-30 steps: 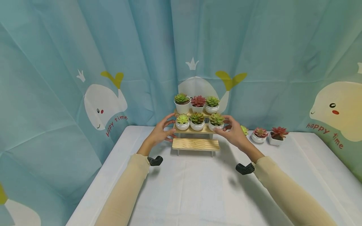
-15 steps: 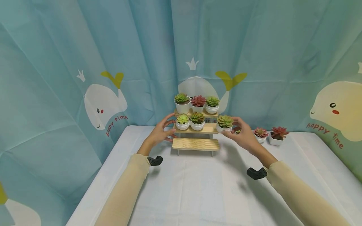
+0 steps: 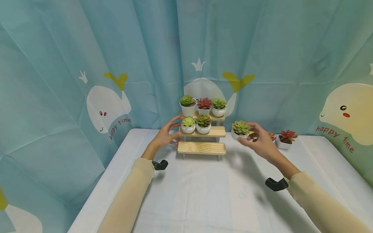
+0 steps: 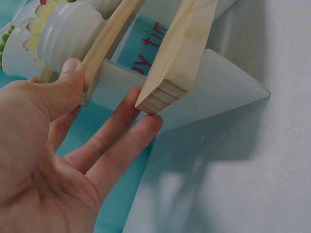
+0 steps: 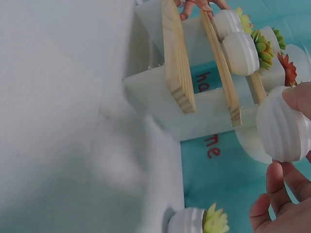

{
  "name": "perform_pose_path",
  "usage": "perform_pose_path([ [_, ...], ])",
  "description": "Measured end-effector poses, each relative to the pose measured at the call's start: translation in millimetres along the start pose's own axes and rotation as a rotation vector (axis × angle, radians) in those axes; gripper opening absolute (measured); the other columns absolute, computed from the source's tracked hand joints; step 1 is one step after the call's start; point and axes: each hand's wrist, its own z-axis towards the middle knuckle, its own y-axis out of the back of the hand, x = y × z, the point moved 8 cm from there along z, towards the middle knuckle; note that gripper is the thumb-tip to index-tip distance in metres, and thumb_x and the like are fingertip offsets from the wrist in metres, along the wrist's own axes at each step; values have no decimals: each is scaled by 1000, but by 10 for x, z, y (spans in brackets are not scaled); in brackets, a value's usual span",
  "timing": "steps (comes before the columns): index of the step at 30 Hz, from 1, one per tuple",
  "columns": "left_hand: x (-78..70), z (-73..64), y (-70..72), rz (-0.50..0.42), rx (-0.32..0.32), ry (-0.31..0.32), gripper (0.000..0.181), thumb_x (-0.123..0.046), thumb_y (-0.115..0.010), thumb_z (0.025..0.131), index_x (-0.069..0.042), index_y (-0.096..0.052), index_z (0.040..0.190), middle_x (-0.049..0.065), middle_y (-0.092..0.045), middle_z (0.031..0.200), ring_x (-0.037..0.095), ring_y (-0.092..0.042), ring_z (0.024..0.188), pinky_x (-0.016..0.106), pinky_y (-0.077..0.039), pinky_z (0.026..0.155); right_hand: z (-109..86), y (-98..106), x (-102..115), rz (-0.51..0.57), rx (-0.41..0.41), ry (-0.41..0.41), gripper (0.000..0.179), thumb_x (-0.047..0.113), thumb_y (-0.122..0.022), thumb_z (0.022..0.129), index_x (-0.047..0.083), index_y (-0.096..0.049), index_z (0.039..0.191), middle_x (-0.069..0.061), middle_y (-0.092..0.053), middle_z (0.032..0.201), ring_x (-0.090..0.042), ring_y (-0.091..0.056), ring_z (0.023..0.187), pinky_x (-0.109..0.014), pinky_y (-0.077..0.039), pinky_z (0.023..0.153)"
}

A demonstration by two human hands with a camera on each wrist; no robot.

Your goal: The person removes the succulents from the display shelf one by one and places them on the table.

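My right hand (image 3: 262,142) grips a white pot with a green succulent (image 3: 240,127) and holds it in the air, right of the wooden tiered plant stand (image 3: 201,148). In the right wrist view, thumb and fingers are on the ribbed white pot (image 5: 282,126). My left hand (image 3: 164,137) holds the stand's left end. The left wrist view shows its thumb on the middle plank's end (image 4: 90,80), with other fingertips against the lower plank (image 4: 167,82). Two potted succulents (image 3: 203,124) stand on the middle tier. Three more, one red-leaved (image 3: 205,104), stand on the top tier.
On the white table (image 3: 209,194), a red succulent in a square pot (image 3: 285,139) stands to the right. Beside it, a pinkish one (image 3: 272,135) is partly hidden by my hand. A yellow-green succulent (image 5: 215,219) shows low in the right wrist view. A blue whale-print curtain (image 3: 276,48) hangs behind.
My right hand has lifted the green potted succulent off the right end of the middle tier and carried it rightward. My left hand has stayed on the stand.
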Motion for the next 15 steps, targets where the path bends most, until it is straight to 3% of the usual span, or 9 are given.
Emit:
perform_pose_path([
  [9,-19,7,4,12,2,-10,76,-12,-65,103,-33,-26,164,14,-37,161,43,-72,94,58,-61,76,-134,109,-146,-37,-42,-6,75,36,-80,92,6,-42,150,-18,-59,126,-16,-56,92,-26,-48,64],
  [15,-8,7,7,11,1,-12,75,-12,-65,103,-33,-26,164,14,-37,161,43,-72,93,62,-59,78,-226,140,-289,-11,-45,10,65,30,-79,94,5,-46,144,-14,-60,119,-13,-57,89,-25,-49,63],
])
